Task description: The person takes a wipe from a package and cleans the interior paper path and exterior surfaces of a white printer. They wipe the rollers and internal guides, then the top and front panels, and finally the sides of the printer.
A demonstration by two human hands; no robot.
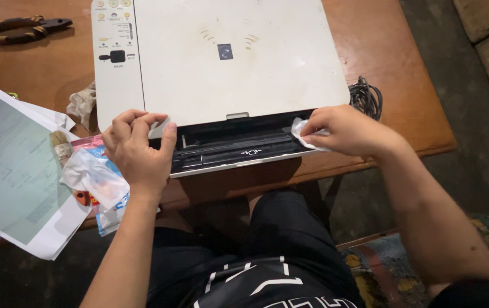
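printer [227, 63]: white, flat on wooden surface [404, 85], front slot open, dark inside
left hand [139, 151]: fingers curled, gripping printer's front left corner
right hand [344, 131]: pinched shut on white wipe [301, 130] at slot's right end
left side: papers [13, 171], plastic wrappers [96, 179]
far left: pliers [27, 28]
right of printer: black cable [365, 97]

matt plastic printer [227, 63], seemingly paper wipe [301, 130]
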